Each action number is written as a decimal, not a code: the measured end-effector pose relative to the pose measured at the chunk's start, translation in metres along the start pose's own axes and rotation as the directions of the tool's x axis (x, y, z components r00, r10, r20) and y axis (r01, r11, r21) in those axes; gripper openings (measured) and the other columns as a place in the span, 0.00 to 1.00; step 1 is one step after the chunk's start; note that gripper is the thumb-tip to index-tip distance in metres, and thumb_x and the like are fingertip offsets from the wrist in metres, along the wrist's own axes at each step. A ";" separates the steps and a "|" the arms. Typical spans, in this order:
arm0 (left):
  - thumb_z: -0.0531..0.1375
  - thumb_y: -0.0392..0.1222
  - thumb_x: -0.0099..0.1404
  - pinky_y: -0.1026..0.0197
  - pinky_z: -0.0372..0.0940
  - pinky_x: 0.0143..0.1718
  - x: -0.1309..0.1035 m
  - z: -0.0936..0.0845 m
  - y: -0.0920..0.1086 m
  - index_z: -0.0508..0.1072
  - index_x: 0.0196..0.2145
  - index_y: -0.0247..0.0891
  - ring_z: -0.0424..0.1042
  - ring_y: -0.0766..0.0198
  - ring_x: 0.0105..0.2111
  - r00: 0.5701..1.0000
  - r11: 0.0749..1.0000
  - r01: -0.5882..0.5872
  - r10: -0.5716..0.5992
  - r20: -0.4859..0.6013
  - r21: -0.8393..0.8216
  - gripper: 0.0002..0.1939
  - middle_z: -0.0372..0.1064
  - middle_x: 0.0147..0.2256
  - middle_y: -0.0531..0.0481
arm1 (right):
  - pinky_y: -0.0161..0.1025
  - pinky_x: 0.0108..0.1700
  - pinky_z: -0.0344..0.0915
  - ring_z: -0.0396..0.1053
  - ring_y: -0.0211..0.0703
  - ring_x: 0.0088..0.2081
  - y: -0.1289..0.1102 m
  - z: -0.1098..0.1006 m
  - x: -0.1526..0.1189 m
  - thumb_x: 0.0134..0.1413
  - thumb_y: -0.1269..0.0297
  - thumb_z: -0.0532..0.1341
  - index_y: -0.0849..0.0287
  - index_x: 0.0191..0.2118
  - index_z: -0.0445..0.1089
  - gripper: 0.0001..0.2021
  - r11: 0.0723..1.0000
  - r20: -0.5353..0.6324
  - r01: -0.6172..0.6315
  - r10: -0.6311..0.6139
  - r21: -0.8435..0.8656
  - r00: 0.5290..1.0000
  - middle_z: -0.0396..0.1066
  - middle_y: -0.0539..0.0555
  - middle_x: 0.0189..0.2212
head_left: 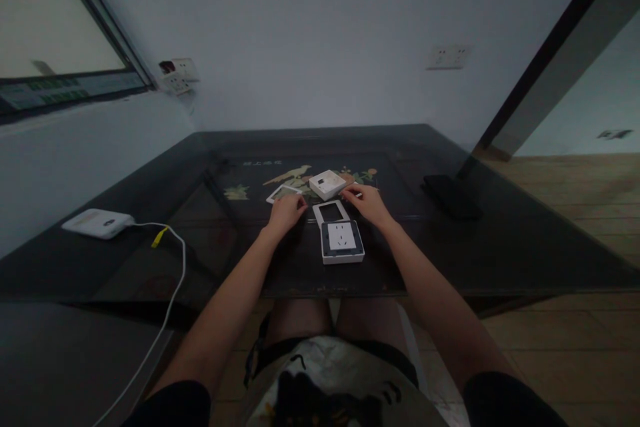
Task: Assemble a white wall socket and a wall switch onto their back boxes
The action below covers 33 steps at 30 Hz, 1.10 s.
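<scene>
a row of approx. four pale chinese chars. (263, 163) is set on the dark tabletop (540, 253), far side, a bit left of ctr., just beyond the printed bird (290, 175); the 2nd is read as 上, w/ the rest too blurred to be made out for sure. small dark marks can be seen on the white device (95, 223), far left, & on the white box (330, 181), nr. ctr., but can't be read.
</scene>
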<state>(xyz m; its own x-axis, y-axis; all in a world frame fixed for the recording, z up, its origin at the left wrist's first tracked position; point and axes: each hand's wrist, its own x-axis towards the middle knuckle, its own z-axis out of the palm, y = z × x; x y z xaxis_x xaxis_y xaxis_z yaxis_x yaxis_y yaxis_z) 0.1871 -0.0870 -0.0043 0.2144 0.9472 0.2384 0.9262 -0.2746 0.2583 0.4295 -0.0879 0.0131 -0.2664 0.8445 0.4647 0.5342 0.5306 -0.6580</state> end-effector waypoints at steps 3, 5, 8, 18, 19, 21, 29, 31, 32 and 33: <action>0.57 0.39 0.61 0.57 0.64 0.37 0.002 -0.001 -0.003 0.74 0.34 0.41 0.73 0.55 0.35 0.999 0.998 0.032 -0.033 -0.034 -0.055 0.06 0.75 0.33 0.46 | 0.38 0.36 0.67 0.72 0.42 0.33 0.000 0.000 0.000 0.57 0.66 0.57 0.60 0.33 0.74 0.08 1.000 0.001 -0.007 0.007 0.006 1.000 0.76 0.54 0.30; 0.58 0.40 0.60 0.58 0.65 0.35 0.002 0.000 -0.004 0.75 0.33 0.41 0.73 0.56 0.35 0.997 0.993 0.034 -0.042 -0.071 -0.112 0.06 0.75 0.32 0.47 | 0.38 0.35 0.67 0.72 0.42 0.32 0.000 0.000 0.000 0.57 0.66 0.58 0.60 0.33 0.74 0.08 1.000 0.015 -0.017 0.017 0.010 1.000 0.76 0.54 0.30; 0.59 0.39 0.59 0.59 0.65 0.36 0.003 0.000 -0.004 0.75 0.33 0.41 0.73 0.58 0.34 0.993 0.979 0.007 -0.031 -0.115 -0.201 0.05 0.75 0.32 0.49 | 0.38 0.35 0.67 0.72 0.42 0.32 -0.002 0.001 0.000 0.56 0.67 0.58 0.60 0.34 0.75 0.08 0.999 0.054 -0.026 0.024 0.027 0.998 0.76 0.53 0.30; 0.62 0.38 0.58 0.57 0.66 0.38 0.003 -0.010 0.009 0.77 0.31 0.37 0.74 0.58 0.34 0.977 0.867 -0.092 -0.015 -0.210 -0.489 0.05 0.76 0.32 0.48 | 0.42 0.40 0.69 0.73 0.45 0.37 -0.022 -0.027 -0.030 0.56 0.62 0.59 0.61 0.37 0.74 0.10 0.970 0.151 -0.061 0.026 0.233 0.988 0.75 0.56 0.34; 0.62 0.38 0.57 0.57 0.66 0.38 0.002 -0.011 0.011 0.77 0.31 0.37 0.74 0.58 0.33 0.977 0.854 -0.096 -0.018 -0.213 -0.511 0.05 0.76 0.32 0.47 | 0.43 0.42 0.68 0.72 0.46 0.39 -0.023 -0.031 -0.038 0.55 0.62 0.59 0.60 0.37 0.74 0.09 0.972 0.177 -0.063 0.023 0.226 0.984 0.75 0.56 0.36; 0.62 0.39 0.57 0.56 0.67 0.38 0.001 -0.012 0.015 0.77 0.31 0.36 0.74 0.57 0.33 0.978 0.815 -0.104 -0.020 -0.208 -0.570 0.05 0.76 0.31 0.47 | 0.44 0.45 0.68 0.71 0.47 0.44 -0.024 -0.038 -0.055 0.53 0.61 0.61 0.58 0.41 0.73 0.11 0.967 0.225 -0.084 0.029 0.239 0.974 0.73 0.56 0.41; 0.64 0.40 0.54 0.55 0.69 0.41 0.000 -0.007 0.028 0.76 0.32 0.34 0.75 0.58 0.34 0.995 0.601 -0.064 -0.021 -0.096 -0.796 0.08 0.76 0.32 0.46 | 0.52 0.61 0.56 0.54 0.51 0.62 -0.019 -0.034 -0.095 0.43 0.60 0.70 0.47 0.57 0.62 0.33 0.905 0.364 -0.134 -0.024 0.403 0.931 0.56 0.56 0.59; 0.64 0.40 0.53 0.54 0.69 0.41 -0.001 -0.005 0.030 0.75 0.32 0.34 0.75 0.58 0.34 0.997 0.585 -0.049 -0.026 -0.079 -0.810 0.08 0.76 0.32 0.46 | 0.53 0.62 0.55 0.52 0.52 0.63 -0.019 -0.032 -0.096 0.42 0.60 0.70 0.47 0.58 0.61 0.34 0.902 0.359 -0.144 -0.013 0.406 0.933 0.54 0.56 0.60; 0.64 0.40 0.53 0.54 0.69 0.41 -0.001 -0.005 0.031 0.75 0.32 0.34 0.75 0.58 0.34 0.997 0.577 -0.043 -0.028 -0.073 -0.815 0.08 0.76 0.32 0.46 | 0.54 0.62 0.55 0.52 0.53 0.63 -0.019 -0.032 -0.096 0.42 0.60 0.70 0.47 0.58 0.61 0.34 0.903 0.356 -0.146 -0.008 0.404 0.934 0.54 0.56 0.60; 0.64 0.40 0.53 0.54 0.69 0.41 -0.002 -0.004 0.031 0.75 0.32 0.33 0.75 0.58 0.34 0.997 0.568 -0.040 -0.027 -0.067 -0.822 0.09 0.76 0.32 0.46 | 0.54 0.62 0.54 0.52 0.53 0.63 -0.019 -0.031 -0.096 0.42 0.59 0.70 0.48 0.58 0.61 0.34 0.905 0.354 -0.146 -0.006 0.401 0.935 0.55 0.56 0.60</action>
<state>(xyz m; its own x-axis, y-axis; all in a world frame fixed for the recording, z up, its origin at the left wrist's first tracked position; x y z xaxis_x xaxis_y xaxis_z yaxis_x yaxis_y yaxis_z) 0.2147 -0.0977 0.0072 0.1675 0.9411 0.2939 0.2627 -0.3299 0.9067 0.4702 -0.1810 -0.0009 -0.5364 0.8125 0.2283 0.2009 0.3857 -0.9005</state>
